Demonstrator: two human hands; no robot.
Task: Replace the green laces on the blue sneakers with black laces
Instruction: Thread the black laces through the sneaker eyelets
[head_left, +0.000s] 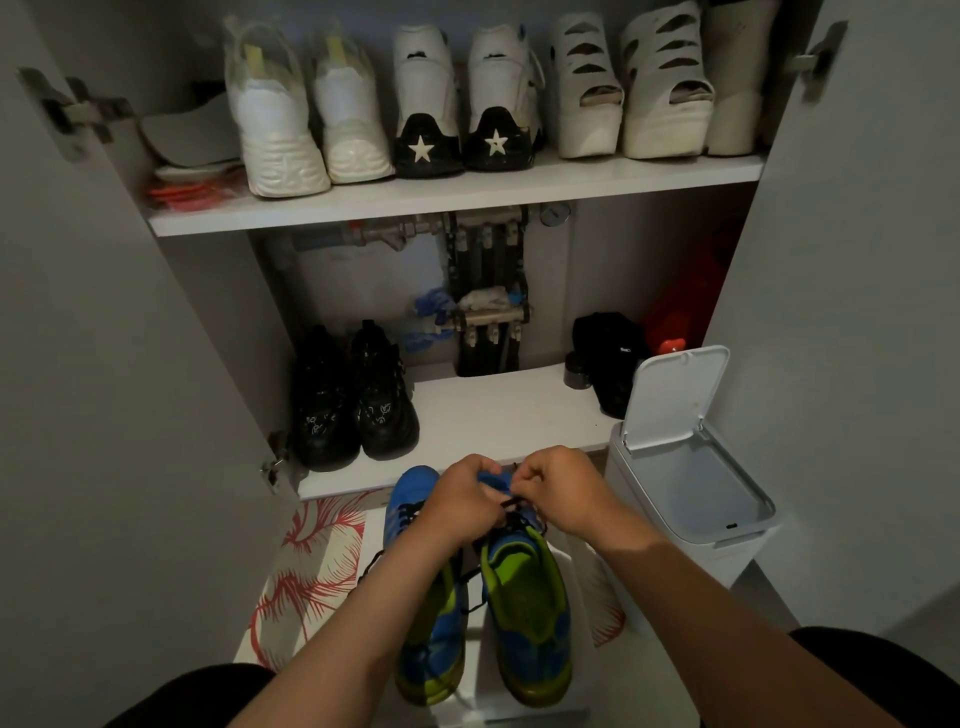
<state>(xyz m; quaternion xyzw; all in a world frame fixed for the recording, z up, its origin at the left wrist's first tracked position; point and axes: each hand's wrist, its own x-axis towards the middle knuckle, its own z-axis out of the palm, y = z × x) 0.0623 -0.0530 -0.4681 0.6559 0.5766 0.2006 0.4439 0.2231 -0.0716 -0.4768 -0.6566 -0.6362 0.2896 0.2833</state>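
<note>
Two blue sneakers with green lining stand side by side on the floor, toes pointing away from me. The left sneaker (415, 499) carries black lacing, and a loose black lace end trails off its left side. Over the front of the right sneaker (524, 587), my left hand (460, 501) and my right hand (558, 488) are both curled, pinching a black lace (511, 506) between them. My left forearm hides the middle of the left sneaker. No green lace is visible.
An open cupboard (457, 208) stands ahead, with white shoes on its upper shelf and black shoes (353, 400) on the lower one. A white bin (685, 467) with its lid raised sits close to my right hand. A red-patterned mat (311, 561) lies under the sneakers.
</note>
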